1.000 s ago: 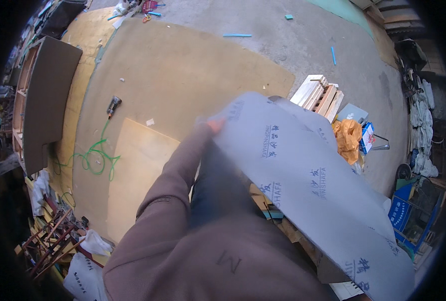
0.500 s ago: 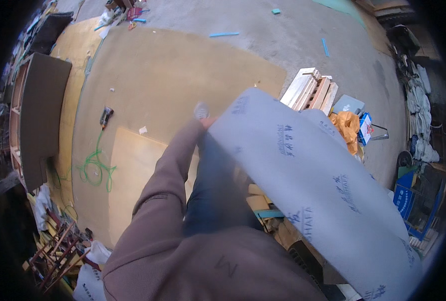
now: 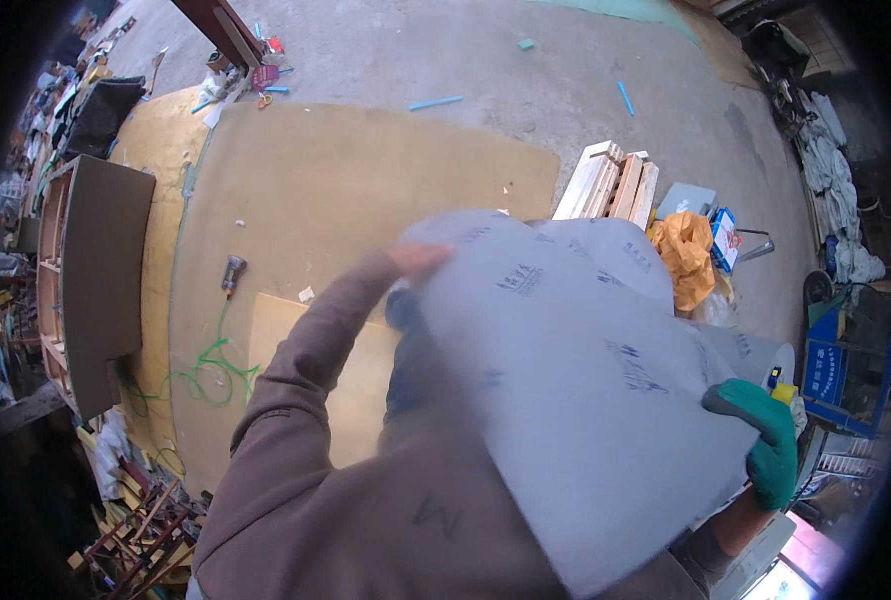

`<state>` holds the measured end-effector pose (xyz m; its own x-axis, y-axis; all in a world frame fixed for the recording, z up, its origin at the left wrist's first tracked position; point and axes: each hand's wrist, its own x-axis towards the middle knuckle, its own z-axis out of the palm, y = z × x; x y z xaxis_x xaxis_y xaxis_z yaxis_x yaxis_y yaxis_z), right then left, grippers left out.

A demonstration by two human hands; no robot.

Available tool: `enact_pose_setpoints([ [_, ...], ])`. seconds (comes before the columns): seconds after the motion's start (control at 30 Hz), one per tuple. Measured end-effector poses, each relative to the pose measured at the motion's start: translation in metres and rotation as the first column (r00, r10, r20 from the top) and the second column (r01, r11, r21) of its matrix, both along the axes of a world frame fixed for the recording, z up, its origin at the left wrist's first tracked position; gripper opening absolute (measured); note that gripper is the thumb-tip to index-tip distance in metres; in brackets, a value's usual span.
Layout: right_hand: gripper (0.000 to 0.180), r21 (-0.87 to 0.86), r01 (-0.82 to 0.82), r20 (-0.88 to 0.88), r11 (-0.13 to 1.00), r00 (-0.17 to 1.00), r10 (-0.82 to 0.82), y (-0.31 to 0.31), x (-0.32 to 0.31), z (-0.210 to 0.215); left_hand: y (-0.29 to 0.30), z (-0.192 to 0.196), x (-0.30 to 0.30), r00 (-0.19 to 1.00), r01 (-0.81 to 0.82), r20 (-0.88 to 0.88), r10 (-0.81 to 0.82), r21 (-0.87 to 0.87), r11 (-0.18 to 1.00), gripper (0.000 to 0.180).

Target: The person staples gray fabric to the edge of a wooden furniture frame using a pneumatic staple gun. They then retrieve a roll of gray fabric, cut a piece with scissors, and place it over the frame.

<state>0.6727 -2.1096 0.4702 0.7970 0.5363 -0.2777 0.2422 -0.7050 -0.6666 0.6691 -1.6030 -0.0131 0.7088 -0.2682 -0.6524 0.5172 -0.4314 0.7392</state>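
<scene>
A large, flexible grey sheet [image 3: 575, 400] with dark blue printed marks stretches from in front of me down to my right. At its far left edge is my bare left hand [image 3: 427, 260], closed on the border and somewhat blurred by motion. My right hand [image 3: 765, 435], in a green glove, pinches the sheet's right edge, thumb on top and the other fingers partly hidden. The sheet covers part of my body and legs. Beyond it, more of the same grey material [image 3: 630, 260] shows, rolled or folded over at the right.
Pale wooden slats [image 3: 605, 185], an orange bag [image 3: 683, 255] and a grey case [image 3: 687, 200] lie beyond the sheet. On the left are a power tool [image 3: 232, 272] with a green hose [image 3: 210, 370], a brown board [image 3: 365, 150] on the floor, and an upholstered frame [image 3: 100, 280].
My gloved right hand has come into view, gripping the sheet's right edge. The sheet has swung nearer and leftward across my body. My left hand has shifted slightly along with its edge.
</scene>
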Motion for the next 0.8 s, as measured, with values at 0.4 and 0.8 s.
enact_pose_setpoints([
  [0.4,0.052,-0.08,-0.112,-0.123,0.99,0.987,0.102,0.084,0.02,-0.021,0.008,0.175,-0.135,0.982,-0.082,0.137,0.133,-0.329,0.941,0.063],
  [0.8,0.031,-0.324,-0.045,0.201,0.945,0.973,0.115,0.155,0.074,-0.133,0.007,0.401,0.071,0.488,0.415,0.673,-0.556,0.381,0.826,0.065],
])
